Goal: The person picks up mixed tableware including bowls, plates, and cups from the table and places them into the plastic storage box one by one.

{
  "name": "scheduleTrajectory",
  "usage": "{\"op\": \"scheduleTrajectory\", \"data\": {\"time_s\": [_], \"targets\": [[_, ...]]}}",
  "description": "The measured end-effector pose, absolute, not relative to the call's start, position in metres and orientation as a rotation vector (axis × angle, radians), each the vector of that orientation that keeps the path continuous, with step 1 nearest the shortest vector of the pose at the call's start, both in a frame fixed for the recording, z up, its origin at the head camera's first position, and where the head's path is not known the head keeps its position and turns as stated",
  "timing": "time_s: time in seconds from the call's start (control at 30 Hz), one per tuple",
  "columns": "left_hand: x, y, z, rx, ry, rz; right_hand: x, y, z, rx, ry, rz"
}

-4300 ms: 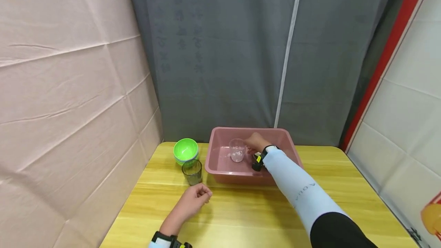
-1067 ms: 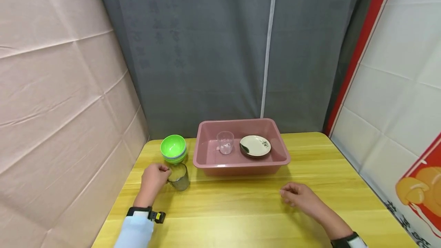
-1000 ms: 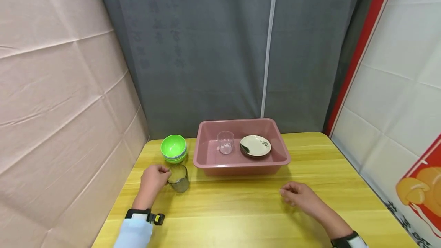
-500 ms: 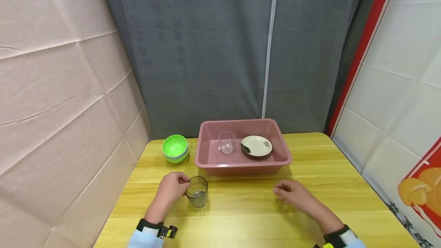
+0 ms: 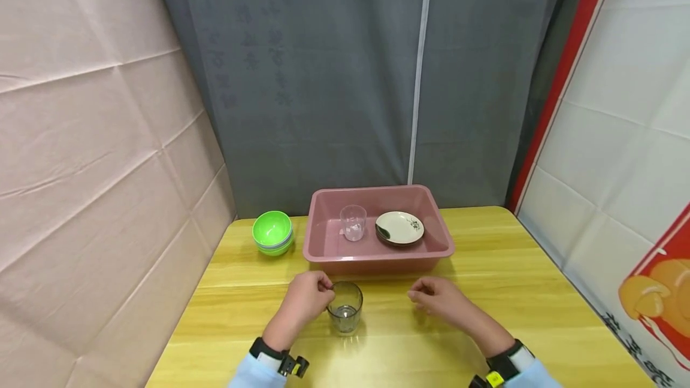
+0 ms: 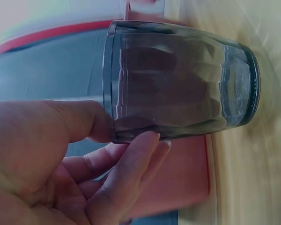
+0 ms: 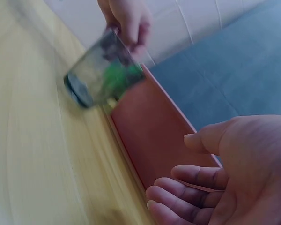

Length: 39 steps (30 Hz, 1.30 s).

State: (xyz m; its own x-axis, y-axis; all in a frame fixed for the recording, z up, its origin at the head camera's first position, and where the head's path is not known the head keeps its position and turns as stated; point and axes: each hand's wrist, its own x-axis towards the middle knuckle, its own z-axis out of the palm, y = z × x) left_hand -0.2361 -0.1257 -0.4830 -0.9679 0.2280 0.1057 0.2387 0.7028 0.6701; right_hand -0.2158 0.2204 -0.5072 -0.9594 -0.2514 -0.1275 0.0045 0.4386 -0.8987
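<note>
Pinching the smoked glass tumbler (image 5: pixel 345 309) at its rim with the left grip (image 5: pixel 304 299), mouth upward and hanging just right of those fingers, apparently clear of the counter (image 5: pixel 388 355) beneath. Holding nothing with the right grip (image 5: pixel 439 303), fingers loosely bent, a little further right of the tumbler.

Likely to handle as stiff and fairly heavy for its size, judging by the thick base seen in the left wrist view; probably slick on the outside and breakable if knocked. Apt to swing or twist under a one-sided rim pinch. Better taken, by the look of it, round the upper wall, where shallow facets might help against slipping, with a second grip under the base for steadiness.

Beyond both grips, in the pink tub (image 5: pixel 377 266): a clear tumbler (image 5: pixel 353 223) and a patterned white plate (image 5: pixel 400 227). Beyond the left grip and further left: stacked green bowls (image 5: pixel 272 231).

No brand or label to be made out on the tumbler. Faint columns of characters on the grey curtain (image 5: pixel 323 76) far beyond the grips, too dim to read. Dark lettering (image 5: pixel 628 335) well right of the right grip, likewise unreadable.
</note>
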Motion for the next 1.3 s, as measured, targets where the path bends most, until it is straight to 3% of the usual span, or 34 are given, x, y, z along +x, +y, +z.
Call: {"op": "scheduleTrajectory", "data": {"time_s": [0.33, 1.3], "targets": [[-0.237, -0.088, -0.489, -0.545, -2.846, -1.047, -0.216, 0.181, -0.502, -0.32, 2.469, -1.576], [-0.229, -0.051, -0.491, -0.39, -2.773, -1.107, -0.222, 0.166, -0.499, -0.198, 2.596, -1.644]]}}
